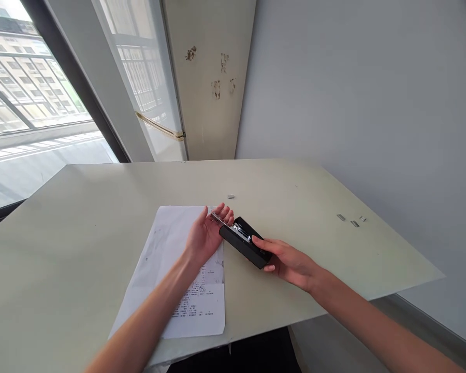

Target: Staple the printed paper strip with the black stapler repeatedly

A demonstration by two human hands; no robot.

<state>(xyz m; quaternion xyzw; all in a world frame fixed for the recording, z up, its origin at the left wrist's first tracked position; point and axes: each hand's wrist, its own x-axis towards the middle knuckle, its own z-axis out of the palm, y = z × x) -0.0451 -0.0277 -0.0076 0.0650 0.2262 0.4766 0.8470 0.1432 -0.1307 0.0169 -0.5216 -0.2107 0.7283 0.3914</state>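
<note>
A black stapler is held tilted over the table, its far end pointing up and left. My right hand grips its near end, thumb on top and fingers underneath. Its top is open, showing the shiny metal inside, and a narrow metal staple tray sticks out of the far end. My left hand is palm up below and beside that tray, fingers stretched out. The tray passes over the fingers; whether it touches them I cannot tell. Printed paper sheet lies under my left hand and forearm.
On the pale table, one staple strip lies beyond my hands. More staple strips lie near the right edge. A grey wall borders the table on the right. Behind stand a cabinet-like panel and a window.
</note>
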